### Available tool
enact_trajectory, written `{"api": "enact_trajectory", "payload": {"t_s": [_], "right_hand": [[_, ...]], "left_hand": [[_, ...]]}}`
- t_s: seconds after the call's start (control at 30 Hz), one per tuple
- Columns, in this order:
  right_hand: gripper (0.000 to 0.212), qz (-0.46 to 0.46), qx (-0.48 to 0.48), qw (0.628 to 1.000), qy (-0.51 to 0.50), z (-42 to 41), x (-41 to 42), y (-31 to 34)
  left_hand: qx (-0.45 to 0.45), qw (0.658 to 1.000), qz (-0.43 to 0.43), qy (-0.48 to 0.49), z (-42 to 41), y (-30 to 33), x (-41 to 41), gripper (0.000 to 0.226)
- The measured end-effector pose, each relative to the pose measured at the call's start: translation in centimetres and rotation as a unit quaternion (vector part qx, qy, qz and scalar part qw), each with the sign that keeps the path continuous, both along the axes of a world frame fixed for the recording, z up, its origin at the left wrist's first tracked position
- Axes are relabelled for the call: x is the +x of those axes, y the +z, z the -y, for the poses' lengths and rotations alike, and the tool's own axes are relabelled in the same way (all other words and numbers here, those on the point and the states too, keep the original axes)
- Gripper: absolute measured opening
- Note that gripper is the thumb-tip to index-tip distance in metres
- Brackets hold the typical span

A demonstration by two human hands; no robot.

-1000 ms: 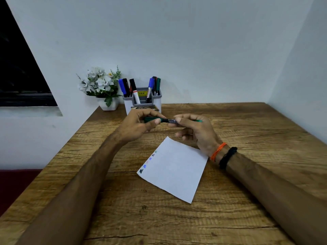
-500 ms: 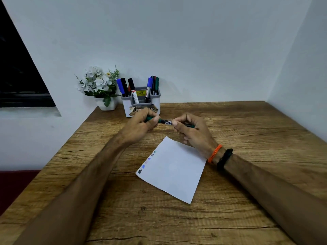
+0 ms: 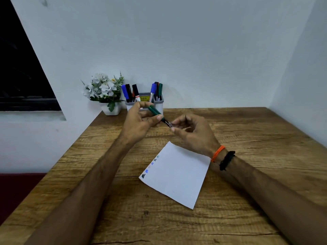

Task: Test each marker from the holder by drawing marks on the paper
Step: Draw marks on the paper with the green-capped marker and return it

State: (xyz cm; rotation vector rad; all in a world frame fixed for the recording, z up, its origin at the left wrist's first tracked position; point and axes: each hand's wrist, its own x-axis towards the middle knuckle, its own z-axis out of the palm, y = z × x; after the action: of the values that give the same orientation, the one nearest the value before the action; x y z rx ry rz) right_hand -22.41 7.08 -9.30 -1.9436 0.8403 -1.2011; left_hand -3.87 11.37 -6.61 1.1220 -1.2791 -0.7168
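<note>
both hands held above the wooden table (image 3: 247,218), between the holder and the paper. left hand (image 3: 139,124): fingers and thumb curled round the green marker (image 3: 156,113), which slants from upper left down to lower right. right hand (image 3: 192,133): thumb and forefinger pinched together at the marker's lower end; whether they grip the marker's end or a cap cannot be told. an orange band (image 3: 217,153) and a black band (image 3: 227,160) circle the right wrist. the sheet of paper (image 3: 177,175) lies flat near the middle of the table, turned at an angle, with a row of small coloured marks (image 3: 150,167) along its left edge. the grey marker holder (image 3: 159,105) stands at the far edge against the wall, holding blue, black, red and green markers (image 3: 129,92). just left of it, at the far left corner, stands a white pot of white flowers (image 3: 106,91).
</note>
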Motion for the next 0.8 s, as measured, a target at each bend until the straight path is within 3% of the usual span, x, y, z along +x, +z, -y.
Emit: {"api": "enact_trajectory", "payload": {"t_s": [0.13, 0.2, 0.37, 0.53, 0.67, 0.8], "right_hand": [[0.069, -0.064, -0.052, 0.996, 0.019, -1.0, 0.1, 1.2], [0.085, -0.083, -0.085, 0.992, 0.032, -1.3, 0.2, 1.9], [0.072, -0.096, -0.194, 0.976, 0.036, -1.5, 0.4, 3.3], [0.065, -0.085, -0.161, 0.983, 0.03, -0.8, 0.3, 3.8], [0.067, -0.072, -0.142, 0.987, 0.017, 1.0, 1.3, 4.7], [0.065, -0.066, -0.142, 0.988, 0.006, 2.8, 3.5, 6.0]], "left_hand": [[-0.013, 0.999, -0.006, 0.043, -0.1, 0.2, -0.7, 0.054], [-0.019, 0.999, 0.008, 0.042, -0.3, 0.2, -0.8, 0.063], [-0.028, 0.999, 0.034, 0.019, -0.5, 0.2, -1.1, 0.078], [-0.006, 0.999, 0.046, 0.01, -0.2, 0.2, 0.0, 0.065], [0.057, 0.971, 0.209, 0.103, 0.1, -0.9, 1.7, 0.05], [0.167, 0.862, 0.445, 0.175, 1.1, -3.5, 3.9, 0.057]]}}
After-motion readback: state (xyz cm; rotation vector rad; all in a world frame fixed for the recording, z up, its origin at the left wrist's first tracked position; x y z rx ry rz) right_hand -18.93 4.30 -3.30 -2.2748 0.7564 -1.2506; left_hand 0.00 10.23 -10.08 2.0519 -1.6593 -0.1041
